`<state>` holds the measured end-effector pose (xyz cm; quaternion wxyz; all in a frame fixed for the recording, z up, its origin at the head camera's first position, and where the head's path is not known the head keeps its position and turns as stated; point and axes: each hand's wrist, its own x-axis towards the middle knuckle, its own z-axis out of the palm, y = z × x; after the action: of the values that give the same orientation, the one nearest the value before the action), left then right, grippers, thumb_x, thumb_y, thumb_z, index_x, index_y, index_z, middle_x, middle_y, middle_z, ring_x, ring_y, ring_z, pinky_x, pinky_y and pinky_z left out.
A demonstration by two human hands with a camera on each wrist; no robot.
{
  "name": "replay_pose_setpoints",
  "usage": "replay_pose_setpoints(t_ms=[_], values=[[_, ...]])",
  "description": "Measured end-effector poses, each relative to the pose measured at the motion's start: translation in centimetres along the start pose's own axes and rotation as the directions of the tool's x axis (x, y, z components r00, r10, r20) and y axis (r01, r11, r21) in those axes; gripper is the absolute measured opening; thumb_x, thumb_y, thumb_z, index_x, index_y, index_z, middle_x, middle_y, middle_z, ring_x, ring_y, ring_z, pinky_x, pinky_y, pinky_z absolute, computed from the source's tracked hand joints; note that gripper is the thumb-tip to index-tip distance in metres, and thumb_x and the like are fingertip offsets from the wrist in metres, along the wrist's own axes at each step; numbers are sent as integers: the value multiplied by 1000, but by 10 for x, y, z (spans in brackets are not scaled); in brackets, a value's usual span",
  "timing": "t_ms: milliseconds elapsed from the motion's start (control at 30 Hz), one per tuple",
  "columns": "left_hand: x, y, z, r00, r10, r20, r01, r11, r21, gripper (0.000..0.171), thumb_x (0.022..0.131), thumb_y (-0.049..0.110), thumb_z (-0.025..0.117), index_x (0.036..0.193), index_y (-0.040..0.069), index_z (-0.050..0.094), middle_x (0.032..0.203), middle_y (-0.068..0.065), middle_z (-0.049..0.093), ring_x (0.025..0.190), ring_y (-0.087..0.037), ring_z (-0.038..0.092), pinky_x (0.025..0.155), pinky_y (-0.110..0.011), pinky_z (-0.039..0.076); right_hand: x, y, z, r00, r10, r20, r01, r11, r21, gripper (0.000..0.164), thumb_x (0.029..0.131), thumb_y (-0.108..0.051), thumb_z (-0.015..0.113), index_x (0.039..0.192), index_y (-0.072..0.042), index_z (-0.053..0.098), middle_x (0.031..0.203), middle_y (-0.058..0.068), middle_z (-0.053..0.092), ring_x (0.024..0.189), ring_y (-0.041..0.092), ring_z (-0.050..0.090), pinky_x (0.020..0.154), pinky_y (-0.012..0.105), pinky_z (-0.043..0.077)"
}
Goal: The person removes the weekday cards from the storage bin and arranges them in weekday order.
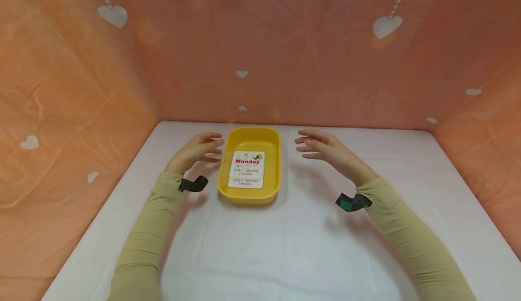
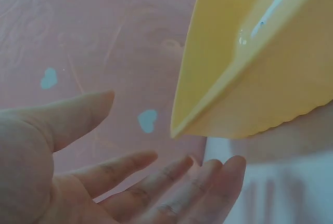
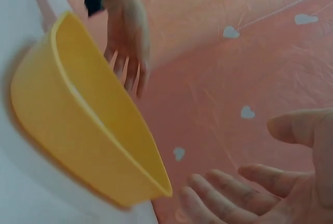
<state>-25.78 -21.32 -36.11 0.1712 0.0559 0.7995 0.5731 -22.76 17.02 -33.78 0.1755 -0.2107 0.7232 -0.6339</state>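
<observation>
A yellow plastic tray [image 1: 254, 136] with raised walls stands on the white tabletop. Inside it lie overlapping white word cards [image 1: 247, 170]; the upper one reads "Monday" and the one under it "Sunday". My left hand [image 1: 199, 148] hovers just off the tray's left side, its fingers spread and slightly bent, holding nothing. On the other side, a little farther off, my right hand [image 1: 325, 147] is raised with loose fingers and an empty palm. The left wrist view shows the tray wall [image 2: 270, 94] beyond the left fingertips. In the right wrist view, the tray [image 3: 67, 109] sits between both hands.
Orange-pink cloth [image 1: 285, 57] printed with white hearts hangs behind and at both sides of the table [image 1: 260, 246]. A black band [image 1: 193, 184] is on the left wrist, and another black band [image 1: 353, 202] with a green patch is on the right.
</observation>
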Motion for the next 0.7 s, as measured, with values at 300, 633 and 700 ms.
replay_pose_setpoints(t_ms=[300, 633, 700], values=[[2, -10, 5, 1000, -3, 28, 3, 1000, 18, 54, 98, 26, 55, 141, -1, 36, 134, -24, 48, 113, -38, 55, 89, -46, 48, 7, -1, 21, 999, 47, 24, -49, 994, 93, 45, 103, -19, 42, 142, 3, 36, 137, 26, 45, 123, 42, 47, 97, 43, 42], [5, -11, 10, 999, -21, 37, 21, 1000, 15, 53, 98, 21, 56, 141, -3, 36, 131, -28, 50, 111, -39, 56, 88, -46, 49, 12, -2, 44, 988, 151, 37, -155, 968, 198, 48, 103, -19, 41, 145, 2, 30, 139, 28, 42, 125, 41, 45, 99, 44, 41], [6, -11, 11, 999, -27, 30, 26, 999, 34, 53, 98, 20, 56, 141, -2, 36, 131, -27, 50, 110, -38, 57, 88, -46, 49, 13, -4, 50, 984, 172, 46, -178, 958, 226, 49, 102, -19, 42, 146, 2, 29, 139, 26, 43, 126, 41, 44, 99, 43, 41]])
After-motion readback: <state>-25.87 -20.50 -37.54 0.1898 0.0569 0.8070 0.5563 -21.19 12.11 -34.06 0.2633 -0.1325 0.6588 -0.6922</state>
